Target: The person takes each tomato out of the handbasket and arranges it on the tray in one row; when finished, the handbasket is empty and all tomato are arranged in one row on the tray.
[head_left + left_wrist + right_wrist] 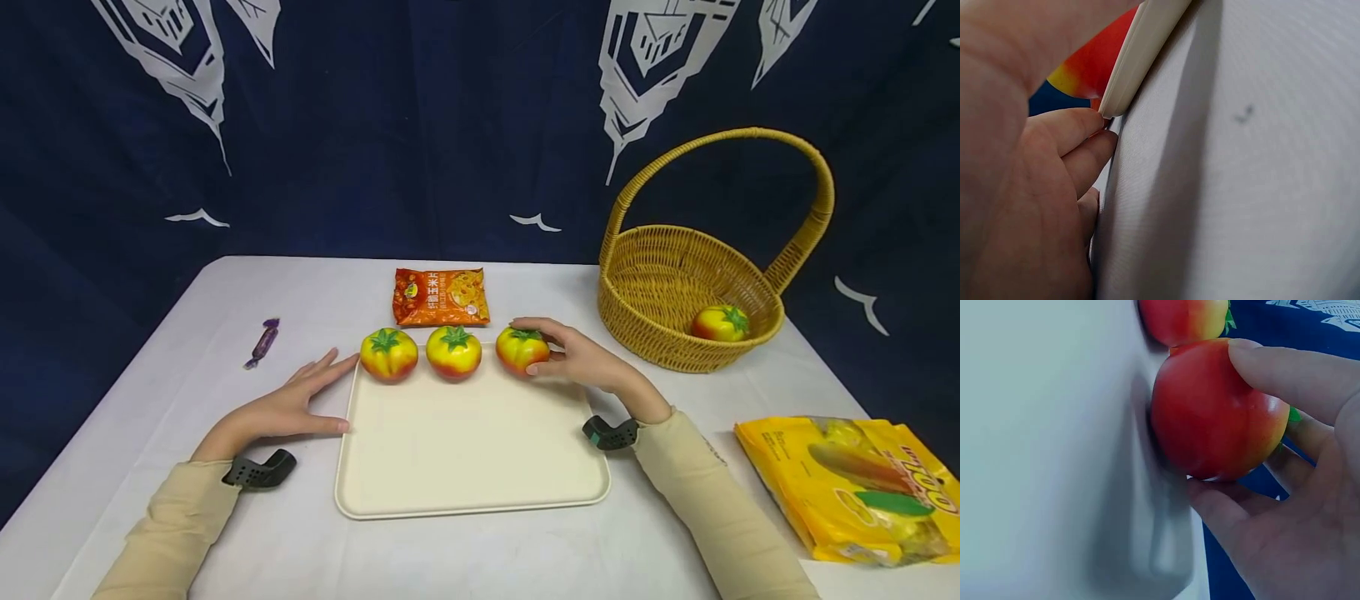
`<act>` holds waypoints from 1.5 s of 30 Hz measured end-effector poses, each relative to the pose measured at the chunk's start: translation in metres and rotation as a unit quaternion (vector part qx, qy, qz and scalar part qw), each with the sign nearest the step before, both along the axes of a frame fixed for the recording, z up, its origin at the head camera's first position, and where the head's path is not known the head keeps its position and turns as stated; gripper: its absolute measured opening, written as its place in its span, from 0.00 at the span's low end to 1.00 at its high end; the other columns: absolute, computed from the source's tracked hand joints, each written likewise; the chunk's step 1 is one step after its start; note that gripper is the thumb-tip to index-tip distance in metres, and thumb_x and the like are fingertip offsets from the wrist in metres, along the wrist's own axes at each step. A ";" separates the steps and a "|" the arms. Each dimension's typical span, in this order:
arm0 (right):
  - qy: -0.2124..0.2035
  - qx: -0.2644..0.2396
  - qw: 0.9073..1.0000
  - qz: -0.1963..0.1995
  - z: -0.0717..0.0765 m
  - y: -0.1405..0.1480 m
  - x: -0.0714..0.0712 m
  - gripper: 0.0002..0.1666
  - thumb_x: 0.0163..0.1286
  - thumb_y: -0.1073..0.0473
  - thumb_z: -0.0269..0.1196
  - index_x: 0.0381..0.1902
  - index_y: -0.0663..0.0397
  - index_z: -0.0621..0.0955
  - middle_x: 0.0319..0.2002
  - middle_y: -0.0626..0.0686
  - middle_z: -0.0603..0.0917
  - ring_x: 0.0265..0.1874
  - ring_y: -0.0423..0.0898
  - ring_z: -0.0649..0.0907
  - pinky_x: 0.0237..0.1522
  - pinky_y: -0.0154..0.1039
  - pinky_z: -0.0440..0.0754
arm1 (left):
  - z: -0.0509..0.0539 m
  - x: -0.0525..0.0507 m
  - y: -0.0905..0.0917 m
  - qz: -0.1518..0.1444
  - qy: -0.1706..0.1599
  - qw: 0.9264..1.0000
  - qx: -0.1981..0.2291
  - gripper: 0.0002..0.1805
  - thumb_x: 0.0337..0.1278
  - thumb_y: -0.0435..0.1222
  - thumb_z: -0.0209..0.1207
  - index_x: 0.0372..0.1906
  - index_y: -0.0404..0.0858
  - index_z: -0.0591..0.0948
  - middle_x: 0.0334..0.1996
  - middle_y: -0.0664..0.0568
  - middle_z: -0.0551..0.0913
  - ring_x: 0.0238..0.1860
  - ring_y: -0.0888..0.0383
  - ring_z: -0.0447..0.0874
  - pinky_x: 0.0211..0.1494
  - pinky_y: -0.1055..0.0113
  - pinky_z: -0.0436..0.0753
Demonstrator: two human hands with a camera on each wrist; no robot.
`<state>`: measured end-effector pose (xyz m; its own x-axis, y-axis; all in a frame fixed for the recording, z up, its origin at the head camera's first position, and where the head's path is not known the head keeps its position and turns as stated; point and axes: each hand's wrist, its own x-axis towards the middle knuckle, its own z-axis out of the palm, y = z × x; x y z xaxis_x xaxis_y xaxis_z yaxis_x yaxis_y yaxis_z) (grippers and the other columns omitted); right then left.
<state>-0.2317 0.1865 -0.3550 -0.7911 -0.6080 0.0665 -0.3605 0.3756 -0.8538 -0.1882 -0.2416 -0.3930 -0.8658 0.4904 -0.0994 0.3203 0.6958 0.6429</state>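
Note:
My right hand (581, 354) grips a yellow-and-red tomato (517, 353) with a green leafy top, at the back right of a cream tray (472, 450). In the right wrist view the thumb and fingers are round that tomato (1216, 412), which is at the tray's rim. Two similar tomatoes, one at the back middle (453, 354) and one at the back left corner (388, 356), sit in a row with it. My left hand (288, 406) lies at the tray's left edge with fingers spread, and in the left wrist view its fingertips touch the rim.
A wicker basket (660, 333) with a tall handle stands at the back right, holding another tomato (720, 322). An orange snack packet (441, 297) lies behind the tray. A purple-wrapped candy (262, 342) lies at the left, a yellow bag (855, 492) at the right.

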 end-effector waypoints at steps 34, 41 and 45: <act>0.085 0.068 0.988 -0.107 0.103 0.057 0.003 0.37 0.66 0.60 0.62 0.70 0.54 0.61 0.68 0.55 0.60 0.67 0.53 0.58 0.64 0.54 0.57 | 0.005 0.002 0.003 0.000 0.003 1.000 -0.005 0.53 0.43 0.53 0.69 0.73 0.45 0.55 0.71 0.32 0.39 0.66 0.26 0.34 0.57 0.27 0.43; 0.085 0.114 0.972 -0.186 0.137 0.137 0.007 0.36 0.71 0.53 0.56 0.72 0.49 0.56 0.70 0.56 0.58 0.65 0.53 0.61 0.60 0.35 0.65 | 0.002 0.002 0.001 -0.002 0.005 1.000 -0.001 0.52 0.43 0.53 0.68 0.73 0.45 0.54 0.71 0.32 0.39 0.67 0.27 0.33 0.58 0.28 0.42; 0.064 0.099 0.967 -0.226 0.128 0.181 0.009 0.34 0.73 0.52 0.52 0.73 0.45 0.55 0.70 0.55 0.56 0.64 0.49 0.61 0.61 0.35 0.64 | 0.001 0.001 0.000 -0.005 0.004 1.000 0.004 0.52 0.44 0.53 0.68 0.73 0.46 0.54 0.71 0.33 0.39 0.67 0.29 0.32 0.58 0.28 0.40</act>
